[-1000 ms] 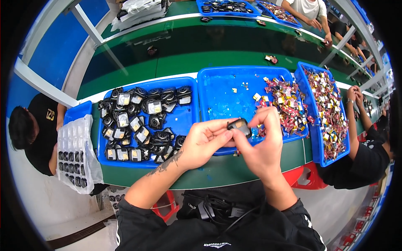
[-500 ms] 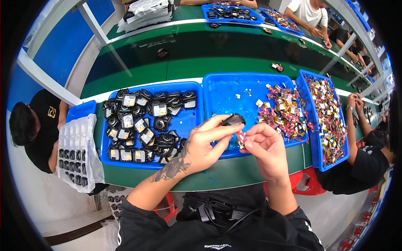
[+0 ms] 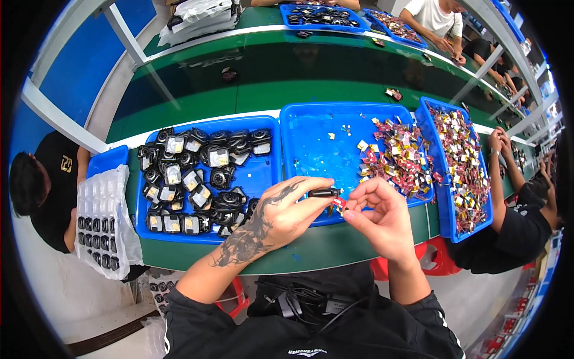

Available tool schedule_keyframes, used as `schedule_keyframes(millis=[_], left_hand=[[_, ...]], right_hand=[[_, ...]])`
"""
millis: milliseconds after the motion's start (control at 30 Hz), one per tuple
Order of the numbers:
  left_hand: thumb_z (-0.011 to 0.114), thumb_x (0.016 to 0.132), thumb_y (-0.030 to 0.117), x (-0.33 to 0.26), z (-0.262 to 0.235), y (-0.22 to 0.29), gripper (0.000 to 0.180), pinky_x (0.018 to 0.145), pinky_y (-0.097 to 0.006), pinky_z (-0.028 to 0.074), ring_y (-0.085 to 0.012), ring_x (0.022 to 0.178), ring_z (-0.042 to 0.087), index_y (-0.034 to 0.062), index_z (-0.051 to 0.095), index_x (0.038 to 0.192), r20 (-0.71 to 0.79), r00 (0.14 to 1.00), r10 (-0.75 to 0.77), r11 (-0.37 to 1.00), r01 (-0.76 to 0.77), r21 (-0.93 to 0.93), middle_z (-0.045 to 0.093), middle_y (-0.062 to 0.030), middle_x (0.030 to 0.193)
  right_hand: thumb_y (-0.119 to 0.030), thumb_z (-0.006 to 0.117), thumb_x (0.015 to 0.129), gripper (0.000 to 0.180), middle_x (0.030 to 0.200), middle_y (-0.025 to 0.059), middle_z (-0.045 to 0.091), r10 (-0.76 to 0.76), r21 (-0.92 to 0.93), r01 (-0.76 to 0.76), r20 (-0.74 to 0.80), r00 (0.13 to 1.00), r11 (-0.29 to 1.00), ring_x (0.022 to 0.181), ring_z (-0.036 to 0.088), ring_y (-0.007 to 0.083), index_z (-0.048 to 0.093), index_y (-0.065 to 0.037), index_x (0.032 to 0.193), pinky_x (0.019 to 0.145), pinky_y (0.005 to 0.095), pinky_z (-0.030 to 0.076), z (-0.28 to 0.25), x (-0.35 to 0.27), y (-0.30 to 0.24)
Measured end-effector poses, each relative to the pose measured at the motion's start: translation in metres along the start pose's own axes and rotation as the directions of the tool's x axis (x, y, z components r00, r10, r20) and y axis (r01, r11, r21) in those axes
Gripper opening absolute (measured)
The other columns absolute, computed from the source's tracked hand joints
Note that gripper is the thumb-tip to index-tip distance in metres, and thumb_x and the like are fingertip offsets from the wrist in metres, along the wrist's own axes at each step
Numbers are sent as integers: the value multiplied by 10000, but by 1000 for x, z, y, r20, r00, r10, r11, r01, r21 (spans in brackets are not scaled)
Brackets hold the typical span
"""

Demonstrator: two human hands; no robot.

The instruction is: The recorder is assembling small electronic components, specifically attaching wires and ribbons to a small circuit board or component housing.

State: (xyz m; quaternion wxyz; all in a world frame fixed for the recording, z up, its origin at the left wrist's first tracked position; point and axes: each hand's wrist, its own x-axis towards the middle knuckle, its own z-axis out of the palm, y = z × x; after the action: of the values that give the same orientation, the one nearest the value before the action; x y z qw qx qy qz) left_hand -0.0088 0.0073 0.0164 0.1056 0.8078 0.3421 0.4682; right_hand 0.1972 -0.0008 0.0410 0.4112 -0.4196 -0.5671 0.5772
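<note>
My left hand (image 3: 286, 214) is closed around a small black plastic housing (image 3: 323, 192), held edge-on above the front of the middle blue tray (image 3: 320, 113). Just below the housing is a small red circuit board (image 3: 339, 204) with a pale part on it. My right hand (image 3: 382, 218) pinches the board's right end between thumb and forefinger. Whether the board is joined to the housing is hidden by my fingers. A heap of similar red boards (image 3: 397, 158) fills the right side of the middle tray.
On the left, a blue tray (image 3: 276, 173) holds several black housings (image 3: 221, 178). A narrow blue tray (image 3: 445, 203) of red boards stands at the right. White blister trays (image 3: 104, 188) lie far left. Beyond runs a green conveyor belt (image 3: 287, 75). Co-workers sit on both sides and opposite.
The black housing has turned from showing its broad face to edge-on, and both hands have shifted slightly left and down. The red board stays between them. The whole view has shifted slightly.
</note>
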Motion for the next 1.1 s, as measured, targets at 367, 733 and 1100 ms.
schedule_keyframes(millis=[367, 733, 1100], left_hand=[[679, 875, 111, 3, -7, 7, 172, 707, -255, 556, -104, 851, 641, -30, 697, 971, 536, 657, -530, 469, 754, -460, 669, -70, 912], [617, 878, -50, -1, 6, 8, 328, 843, -252, 551, -151, 1008, 630, -26, 615, 1206, 415, 734, -538, 416, 660, -626, 619, -139, 1161], [612, 879, -50, -1, 6, 12, 331, 860, -252, 545, -169, 1044, 624, -3, 622, 1206, 340, 754, -561, 460, 626, -630, 613, -154, 1220]], right_hand=[[45, 697, 725, 288, 856, 80, 641, -325, -634, 542, 434, 840, 552, 775, 623, 251, 597, -40, 982, 690, 348, 512, -17, 15, -47], [49, 712, 787, 350, 811, 46, 663, -211, -340, 162, -113, 971, 926, 716, 632, 109, 530, -14, 1078, 672, 243, 531, 9, 8, 8], [48, 731, 759, 423, 777, 41, 628, -253, -511, 184, -67, 965, 839, 688, 590, 100, 502, -33, 1107, 632, 235, 481, 9, 16, 2]])
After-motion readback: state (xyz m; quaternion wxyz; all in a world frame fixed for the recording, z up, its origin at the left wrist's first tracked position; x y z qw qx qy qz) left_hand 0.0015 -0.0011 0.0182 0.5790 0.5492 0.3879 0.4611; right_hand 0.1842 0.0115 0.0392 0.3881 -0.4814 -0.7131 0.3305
